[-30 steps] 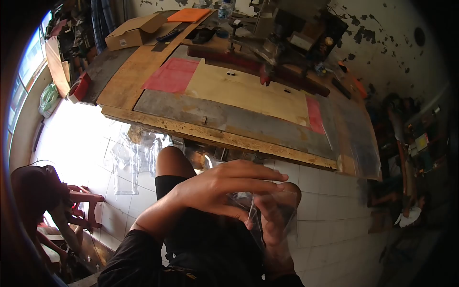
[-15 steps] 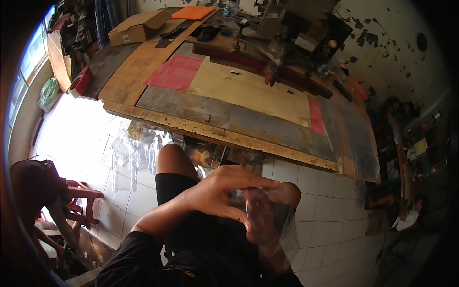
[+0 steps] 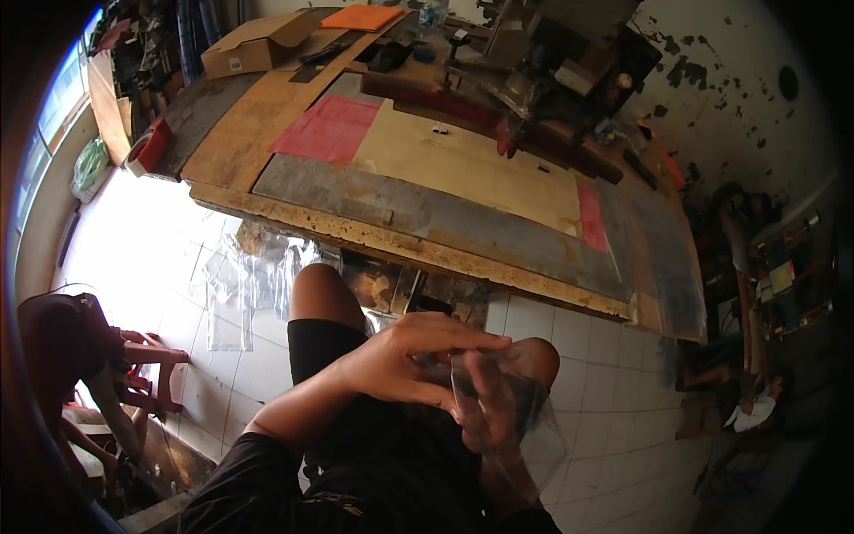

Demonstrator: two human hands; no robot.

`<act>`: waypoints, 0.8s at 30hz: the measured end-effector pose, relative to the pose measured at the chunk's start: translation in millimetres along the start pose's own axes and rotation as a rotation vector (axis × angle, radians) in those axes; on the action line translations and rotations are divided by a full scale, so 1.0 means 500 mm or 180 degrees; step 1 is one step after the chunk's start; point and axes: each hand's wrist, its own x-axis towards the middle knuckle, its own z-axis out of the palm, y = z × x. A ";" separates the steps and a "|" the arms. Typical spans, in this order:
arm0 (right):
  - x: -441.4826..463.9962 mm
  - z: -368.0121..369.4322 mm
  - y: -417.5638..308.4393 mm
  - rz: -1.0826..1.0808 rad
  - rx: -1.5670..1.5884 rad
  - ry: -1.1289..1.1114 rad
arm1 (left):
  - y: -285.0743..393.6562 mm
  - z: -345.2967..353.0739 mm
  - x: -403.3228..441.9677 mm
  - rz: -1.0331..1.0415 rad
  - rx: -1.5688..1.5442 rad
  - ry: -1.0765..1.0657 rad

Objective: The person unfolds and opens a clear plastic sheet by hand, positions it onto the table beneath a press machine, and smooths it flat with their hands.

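Note:
Over my lap, my left hand pinches the edge of a clear plastic sheet with thumb and fingers curved toward the right. Behind the film, and seen through it, my right hand has its fingers bent and gripping the same plastic. The sheet hangs down over my right wrist and forearm. Whether it is a single sheet or a bag, I cannot tell.
Ahead stands a worktable with red and yellow sheets under a dark red machine bar. A cardboard box and a tape roll lie left. Clear plastic pieces lie on the floor. Another person is beside a red stool.
My right hand's fingers have shifted slightly behind the plastic, and the sheet's lower end has swung a little to the right. My left hand has barely moved.

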 end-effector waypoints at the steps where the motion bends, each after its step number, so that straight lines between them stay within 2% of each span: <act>1: 0.008 -0.006 -0.004 0.0056 0.0045 -0.0178 | 0.000 -0.002 0.002 0.0079 0.0077 -0.0039; 3: 0.000 -0.004 -0.008 0.0118 0.0093 -0.0343 | 0.003 0.001 0.002 0.0064 0.0061 0.0007; 4: -0.023 0.004 -0.012 0.0574 0.0407 -0.0210 | 0.005 0.002 0.001 0.0059 0.0054 0.0064; 6: -0.031 0.006 -0.010 0.1025 0.0722 -0.0079 | 0.011 0.005 -0.001 -0.0020 -0.0070 0.0056; 8: -0.021 -0.005 -0.001 0.0653 0.0793 -0.0220 | 0.010 0.007 0.001 -0.0101 -0.0200 0.0049; 10: -0.013 -0.009 0.003 0.0547 0.0839 -0.0333 | 0.008 0.005 0.019 0.0351 -0.0092 -0.0036; 11: -0.009 -0.011 0.005 0.0435 0.0890 -0.0453 | 0.013 -0.002 0.020 0.0348 -0.0095 -0.0037; 13: -0.005 -0.029 0.006 0.0505 0.0907 -0.0634 | 0.038 -0.024 0.023 0.0009 0.0060 -0.0525; 15: 0.013 -0.039 0.007 0.0569 0.0926 -0.0815 | 0.041 -0.039 0.029 0.0031 0.0127 -0.0704; 16: 0.032 -0.043 0.009 0.0286 0.0777 -0.0916 | 0.041 -0.044 0.032 0.0067 0.0197 -0.0886; 17: 0.046 -0.047 0.009 0.0002 0.0622 -0.1012 | 0.039 -0.045 0.036 0.0069 0.0200 -0.0890; 20: 0.052 -0.051 0.010 0.0152 0.0883 -0.0985 | 0.035 -0.040 0.044 0.0271 0.0063 -0.0984; 24: -0.033 -0.028 0.050 0.0306 0.1561 -0.0790 | 0.030 -0.030 0.031 -0.0189 -0.0130 -0.0577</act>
